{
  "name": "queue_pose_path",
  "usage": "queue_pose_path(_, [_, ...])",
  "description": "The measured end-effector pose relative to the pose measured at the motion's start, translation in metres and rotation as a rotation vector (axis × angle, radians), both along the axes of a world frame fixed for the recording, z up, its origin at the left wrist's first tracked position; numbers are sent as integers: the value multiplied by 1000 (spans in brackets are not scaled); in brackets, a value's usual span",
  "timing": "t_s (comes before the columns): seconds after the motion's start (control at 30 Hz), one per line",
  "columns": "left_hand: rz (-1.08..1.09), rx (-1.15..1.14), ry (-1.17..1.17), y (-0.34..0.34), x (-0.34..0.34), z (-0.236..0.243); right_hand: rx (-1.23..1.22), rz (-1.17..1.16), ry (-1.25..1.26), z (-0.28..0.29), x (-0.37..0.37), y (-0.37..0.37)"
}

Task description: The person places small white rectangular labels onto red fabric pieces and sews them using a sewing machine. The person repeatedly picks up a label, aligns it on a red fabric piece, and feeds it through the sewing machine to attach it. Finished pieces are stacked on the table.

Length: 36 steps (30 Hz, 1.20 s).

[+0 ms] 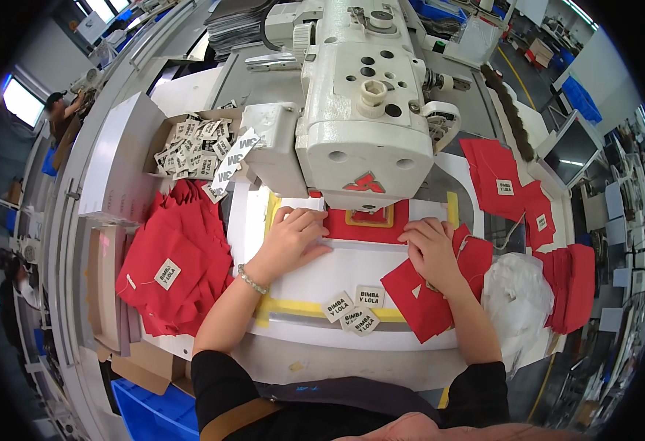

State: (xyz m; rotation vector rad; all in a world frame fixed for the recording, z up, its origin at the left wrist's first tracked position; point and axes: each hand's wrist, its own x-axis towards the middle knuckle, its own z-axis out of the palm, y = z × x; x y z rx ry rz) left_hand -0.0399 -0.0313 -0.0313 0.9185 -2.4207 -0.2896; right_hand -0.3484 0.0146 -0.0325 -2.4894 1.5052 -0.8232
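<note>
A red fabric piece [344,232] lies on the white bed of a sewing machine [366,147], below its head. Over the fabric sits a yellowish frame [370,223]. At the fabric's left edge rests my left hand [298,234], fingers laid down and thumb apart. My right hand [432,248] rests at the right edge, fingertips on or beside the cloth, fingers stretched out. Several square cream labels [337,306] with dark print lie in front, between my forearms. Beneath my right wrist and forearm is another red fabric piece [418,298].
A pile of labelled red pieces [179,264] is at left, below an open box of labels [197,151]. At right lie more red pieces [493,176], a folded red stack [568,287] and a crumpled clear plastic bag [517,301]. A blue bin [153,411] stands at lower left.
</note>
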Motion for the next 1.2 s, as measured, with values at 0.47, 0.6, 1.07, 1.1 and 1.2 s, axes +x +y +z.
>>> queue_pose_path(0.47, [-5,17,-15,4,0,2,-50,-23,71,1,2,2])
queue_pose_path(0.6, [-12,5,-51,4,3,3,-51,-15,78,1,2,3])
queue_pose_path(1.07, [11,-16,-137,7,-4,4,-139,-114,147,-1,7,3])
queue_pose_path(1.1, [11,-13,-139,7,-3,4,-137,-116,150,-1,8,3])
queue_pose_path(1.2, [14,-4,-139,8,-3,5,-145,-115,173,-3,8,5])
